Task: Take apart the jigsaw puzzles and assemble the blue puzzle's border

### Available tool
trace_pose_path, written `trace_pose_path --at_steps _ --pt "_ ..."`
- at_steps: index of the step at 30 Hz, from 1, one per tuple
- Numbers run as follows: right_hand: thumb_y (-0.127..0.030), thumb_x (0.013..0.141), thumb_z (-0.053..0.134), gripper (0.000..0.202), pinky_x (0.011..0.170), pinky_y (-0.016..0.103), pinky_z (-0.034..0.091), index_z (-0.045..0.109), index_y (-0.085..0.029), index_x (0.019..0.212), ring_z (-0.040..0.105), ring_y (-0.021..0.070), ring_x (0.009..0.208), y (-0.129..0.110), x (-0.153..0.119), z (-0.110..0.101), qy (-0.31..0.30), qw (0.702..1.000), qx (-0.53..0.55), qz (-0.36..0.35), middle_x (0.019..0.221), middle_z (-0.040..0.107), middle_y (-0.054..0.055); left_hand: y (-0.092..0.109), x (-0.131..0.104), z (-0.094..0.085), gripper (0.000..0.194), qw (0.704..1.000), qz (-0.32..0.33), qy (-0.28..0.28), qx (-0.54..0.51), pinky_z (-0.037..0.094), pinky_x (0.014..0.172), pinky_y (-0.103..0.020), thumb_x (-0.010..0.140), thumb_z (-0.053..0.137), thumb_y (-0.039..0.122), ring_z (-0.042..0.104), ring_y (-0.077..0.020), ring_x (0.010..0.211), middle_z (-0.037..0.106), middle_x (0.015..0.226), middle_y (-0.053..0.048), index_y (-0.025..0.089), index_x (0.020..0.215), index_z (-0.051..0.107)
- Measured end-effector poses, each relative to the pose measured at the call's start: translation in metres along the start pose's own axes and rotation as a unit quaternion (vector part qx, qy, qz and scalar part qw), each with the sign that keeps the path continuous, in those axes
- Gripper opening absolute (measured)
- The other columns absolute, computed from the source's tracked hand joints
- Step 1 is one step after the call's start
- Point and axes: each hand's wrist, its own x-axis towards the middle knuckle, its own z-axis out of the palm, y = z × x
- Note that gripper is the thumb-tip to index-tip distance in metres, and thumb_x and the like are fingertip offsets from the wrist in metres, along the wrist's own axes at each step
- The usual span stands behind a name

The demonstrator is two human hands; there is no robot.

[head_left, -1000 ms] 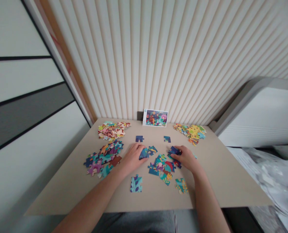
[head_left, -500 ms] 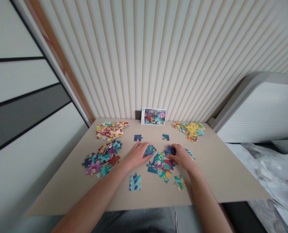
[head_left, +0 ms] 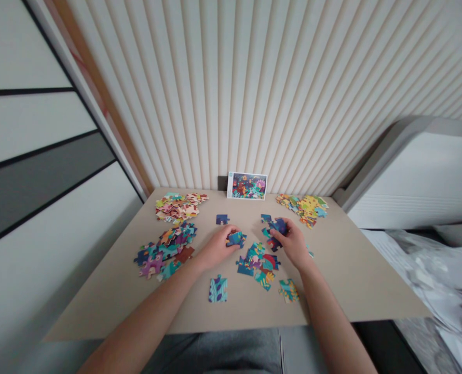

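Observation:
My left hand (head_left: 223, 244) is closed on blue and teal puzzle pieces (head_left: 236, 239) near the table's middle. To the right, my right hand (head_left: 291, 240) grips dark blue puzzle pieces (head_left: 280, 226), and more pieces show under its fingers. Between and below the hands lies a loose pile of teal, purple and red pieces (head_left: 256, 259). A dark blue piece (head_left: 222, 219) rests beyond my left hand, and another blue piece (head_left: 266, 218) beyond my right. Closer to me are a teal leaf-patterned piece (head_left: 218, 289) and a yellow-green piece (head_left: 289, 291).
A picture card (head_left: 247, 186) leans at the table's back edge against the ribbed wall. Heaps of pieces lie at the back left (head_left: 178, 208), mid left (head_left: 168, 252) and back right (head_left: 307, 208). Plastic wrapping (head_left: 429, 265) sits right of the table (head_left: 355, 291).
My right hand has moved up slightly and lifted dark blue pieces. My left hand has shifted a little, tilting the pieces in its fingers.

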Motion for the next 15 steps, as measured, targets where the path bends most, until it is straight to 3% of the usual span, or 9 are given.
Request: trace_pose_path --at_steps 3,6,10,15 --pt "-0.047 0.075 0.080 0.050 0.068 0.031 0.054 0.062 -0.022 0.114 0.062 0.0180 0.076 -0.004 -0.005 0.010 -0.032 0.994 0.097 0.031 0.093 0.068 0.002 0.004 -0.004 -0.002 0.044 0.990 -0.034 -0.075 -0.115 0.052 0.088 -0.031 0.082 0.074 0.028 0.064 -0.0191 0.099 0.064 0.111 -0.003 0.022 0.121 0.054" --pt "-0.046 0.072 0.083 0.051 0.070 0.030 0.053 0.064 -0.022 0.113 0.062 0.0170 0.077 -0.007 -0.010 0.019 -0.066 0.988 0.131 0.048 0.092 0.069 0.001 0.011 -0.011 0.000 0.049 0.976 -0.049 -0.147 -0.153 0.052 0.082 -0.028 0.080 0.076 0.032 0.065 -0.0178 0.092 0.066 0.105 -0.001 0.021 0.123 0.055" --pt "-0.046 0.072 0.083 0.049 0.071 0.030 0.053 0.068 -0.022 0.112 0.063 0.0172 0.076 -0.007 -0.013 0.024 -0.109 0.986 0.108 0.068 0.090 0.070 0.001 0.021 -0.018 0.004 0.043 0.979 -0.033 -0.187 -0.073 0.051 0.082 -0.028 0.081 0.075 0.033 0.066 -0.0189 0.092 0.070 0.108 -0.001 0.021 0.120 0.061" --pt "-0.052 0.077 0.076 0.038 0.069 0.030 0.050 0.069 -0.017 0.092 0.061 0.0171 0.072 -0.006 -0.012 0.020 -0.137 0.987 0.067 0.053 0.083 0.070 0.002 0.024 -0.017 0.010 0.041 0.985 0.046 -0.154 0.064 0.047 0.094 -0.032 0.078 0.079 0.030 0.064 -0.0222 0.103 0.070 0.112 -0.003 0.022 0.117 0.066"
